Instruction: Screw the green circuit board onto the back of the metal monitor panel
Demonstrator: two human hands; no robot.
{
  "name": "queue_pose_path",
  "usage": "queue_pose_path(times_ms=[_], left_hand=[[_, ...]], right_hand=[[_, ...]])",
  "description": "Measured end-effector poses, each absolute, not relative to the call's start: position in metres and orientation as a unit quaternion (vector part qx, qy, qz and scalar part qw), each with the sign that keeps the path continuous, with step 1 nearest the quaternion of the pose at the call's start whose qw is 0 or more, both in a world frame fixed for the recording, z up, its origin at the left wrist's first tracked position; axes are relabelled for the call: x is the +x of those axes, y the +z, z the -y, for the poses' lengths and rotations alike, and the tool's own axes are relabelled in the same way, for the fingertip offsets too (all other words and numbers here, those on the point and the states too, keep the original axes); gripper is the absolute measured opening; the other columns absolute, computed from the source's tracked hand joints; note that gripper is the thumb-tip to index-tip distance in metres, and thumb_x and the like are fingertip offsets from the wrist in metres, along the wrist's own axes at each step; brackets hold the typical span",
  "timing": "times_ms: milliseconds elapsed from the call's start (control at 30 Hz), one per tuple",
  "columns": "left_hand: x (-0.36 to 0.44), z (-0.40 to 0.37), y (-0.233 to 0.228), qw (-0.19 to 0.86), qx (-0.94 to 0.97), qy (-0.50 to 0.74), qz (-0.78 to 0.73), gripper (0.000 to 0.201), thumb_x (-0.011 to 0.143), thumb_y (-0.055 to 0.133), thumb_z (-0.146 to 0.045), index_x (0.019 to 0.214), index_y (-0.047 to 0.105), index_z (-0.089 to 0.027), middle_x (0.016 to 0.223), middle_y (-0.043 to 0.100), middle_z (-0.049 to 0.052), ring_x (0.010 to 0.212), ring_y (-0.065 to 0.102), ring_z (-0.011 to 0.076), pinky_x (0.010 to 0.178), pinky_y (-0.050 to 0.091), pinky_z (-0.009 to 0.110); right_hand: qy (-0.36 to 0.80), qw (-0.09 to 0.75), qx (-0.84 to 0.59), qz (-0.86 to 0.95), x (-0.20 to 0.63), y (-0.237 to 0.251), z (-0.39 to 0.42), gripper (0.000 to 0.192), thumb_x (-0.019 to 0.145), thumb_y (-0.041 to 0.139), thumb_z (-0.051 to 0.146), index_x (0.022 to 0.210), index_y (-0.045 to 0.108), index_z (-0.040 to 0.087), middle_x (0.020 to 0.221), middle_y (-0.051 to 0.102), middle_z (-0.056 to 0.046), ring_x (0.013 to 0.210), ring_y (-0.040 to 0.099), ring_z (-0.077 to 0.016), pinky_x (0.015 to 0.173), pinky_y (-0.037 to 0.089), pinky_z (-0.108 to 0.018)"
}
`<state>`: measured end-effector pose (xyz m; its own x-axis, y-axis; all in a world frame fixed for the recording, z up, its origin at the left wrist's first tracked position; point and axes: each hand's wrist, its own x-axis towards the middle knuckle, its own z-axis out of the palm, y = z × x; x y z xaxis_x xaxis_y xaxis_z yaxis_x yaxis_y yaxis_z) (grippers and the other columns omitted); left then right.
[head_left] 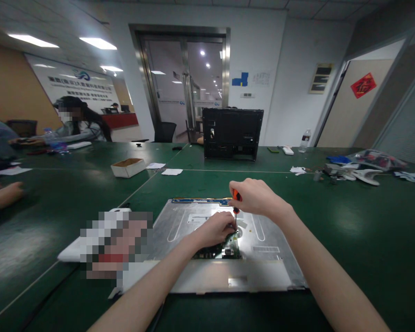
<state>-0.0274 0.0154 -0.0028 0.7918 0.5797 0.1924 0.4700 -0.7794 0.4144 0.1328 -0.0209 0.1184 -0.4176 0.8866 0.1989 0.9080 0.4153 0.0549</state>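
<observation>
A silver display panel (266,272) lies flat on the green table in front of me. Near its middle sits a green circuit board (235,242), partly covered by my left arm. My right hand (254,196) is closed around the orange handle of a screwdriver (237,196), whose shaft points down at the board's upper right corner. My left hand (221,226) is pinched close to the screwdriver tip, resting by the board. Whether its fingers steady the tip or a small screw is hidden. A blue circuit strip (200,201) runs along the panel's far edge.
A black monitor housing (233,133) stands upright farther back. At left are an open white box (127,168), a white object beside a blurred-out patch (72,249), and a co-worker's hand (8,196). Bags and loose parts (352,170) lie at right, near a bottle (304,141).
</observation>
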Motion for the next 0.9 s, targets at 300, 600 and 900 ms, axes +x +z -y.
queue_pose_path(times_ms=[300, 600, 900], left_hand=[[-0.027, -0.011, 0.001, 0.175, 0.927, 0.170, -0.286, 0.011, 0.079, 0.058, -0.008, 0.078, 0.062, -0.017, 0.084, 0.064, 0.002, 0.080, 0.059, 0.0165, 0.072, 0.043, 0.024], [-0.083, -0.051, 0.037, 0.128, 0.864, 0.221, -0.434, 0.014, 0.084, 0.049, -0.021, 0.092, 0.061, -0.017, 0.094, 0.064, 0.006, 0.089, 0.058, 0.0207, 0.076, 0.044, 0.028], [-0.093, -0.048, 0.028, 0.150, 0.859, 0.112, -0.477, 0.009, 0.076, 0.057, -0.024, 0.079, 0.063, -0.017, 0.070, 0.065, 0.002, 0.065, 0.059, 0.0181, 0.058, 0.039, 0.023]], right_hand=[[-0.073, 0.118, -0.543, 0.828, 0.143, 0.124, 0.023, 0.016, 0.080, 0.062, 0.038, 0.084, 0.060, 0.023, 0.072, 0.064, -0.001, 0.064, 0.056, -0.0157, 0.051, 0.023, -0.025], [-0.094, 0.163, -0.554, 0.811, 0.161, 0.132, 0.026, 0.017, 0.080, 0.061, 0.039, 0.082, 0.057, 0.023, 0.072, 0.064, -0.002, 0.062, 0.054, -0.0163, 0.051, 0.024, -0.025], [0.029, 0.251, -0.543, 0.801, 0.194, 0.128, 0.035, 0.019, 0.082, 0.059, 0.039, 0.078, 0.054, 0.021, 0.065, 0.060, 0.001, 0.057, 0.051, -0.0131, 0.052, 0.033, -0.024]])
